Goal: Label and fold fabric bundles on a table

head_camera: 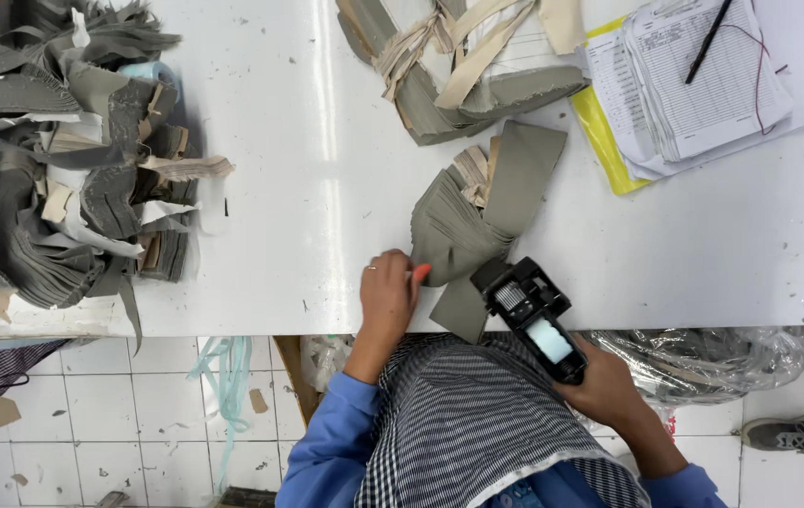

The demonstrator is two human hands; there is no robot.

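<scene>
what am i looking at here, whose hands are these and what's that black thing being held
This is one picture from a camera worn on a person's head, looking down at their own two hands over a white table. The left hand presses on a fanned stack of grey-green fabric pieces. The right hand holds a black handheld labelling gun in a closed grip, its head at the stack. A large heap of grey fabric bundles lies far left, a tied bundle at the top, and paper forms with a black pen top right.
</scene>
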